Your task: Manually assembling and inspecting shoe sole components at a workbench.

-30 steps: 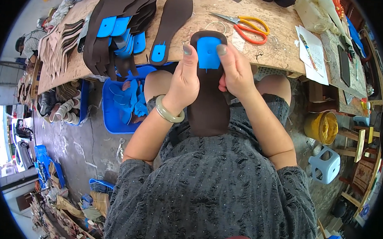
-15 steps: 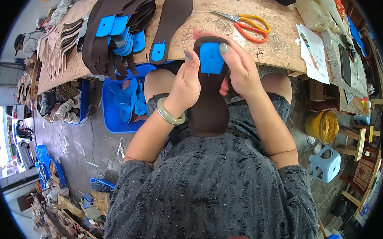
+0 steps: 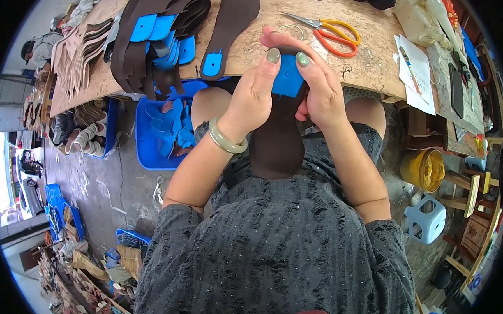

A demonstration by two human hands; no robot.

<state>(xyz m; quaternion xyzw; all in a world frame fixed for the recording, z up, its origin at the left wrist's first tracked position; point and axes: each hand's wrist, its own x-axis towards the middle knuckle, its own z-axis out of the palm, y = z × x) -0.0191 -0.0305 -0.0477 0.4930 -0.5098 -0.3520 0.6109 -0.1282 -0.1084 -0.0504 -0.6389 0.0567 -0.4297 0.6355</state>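
Note:
Between my hands is a dark brown insole point(image 3: 277, 141), its heel end up and its wide forefoot end down against my shirt. A blue heel patch point(image 3: 287, 80) lies on its upper end. My left hand point(image 3: 254, 92) grips the left edge, the thumb resting at the patch's top left corner. My right hand point(image 3: 323, 93) wraps round the other side, with its thumb on the patch's top right and its fingers behind the insole. Beyond them on the table lies another brown insole point(image 3: 233, 30) with a small blue patch point(image 3: 213, 64) at its near end.
Stacked brown insoles with blue patches point(image 3: 149, 57) lie at the table's left, beside beige strips point(image 3: 79, 59). Scissors with orange and yellow handles point(image 3: 338, 37) lie right of centre, papers point(image 3: 417, 74) farther right. A blue bin of blue scraps point(image 3: 145, 147) stands below the table edge.
My left thumb has moved up and right from the insole's edge onto the patch's top corner, closer to my right thumb. The view has shifted slightly.

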